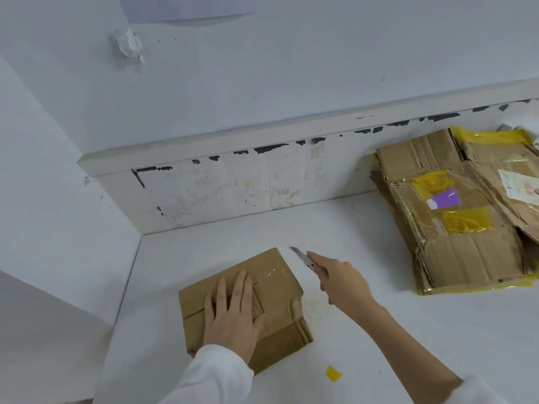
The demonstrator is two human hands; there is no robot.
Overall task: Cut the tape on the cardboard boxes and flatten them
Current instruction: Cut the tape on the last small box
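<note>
A small brown cardboard box (277,282) stands on the white table, its top flaps held by clear tape (267,277). My left hand (232,313) lies flat on the box top with straight fingers, pressing it down. My right hand (341,282) grips a utility knife (303,258), its blade out and pointing up and left. The blade hovers just right of the box's far corner, clear of the cardboard.
A stack of flattened cardboard boxes (466,249) with yellow tape and labels lies at the right. A yellow tape scrap (333,373) sits on the table near me. A worn white backboard (233,185) runs along the rear, and a wall closes the left side.
</note>
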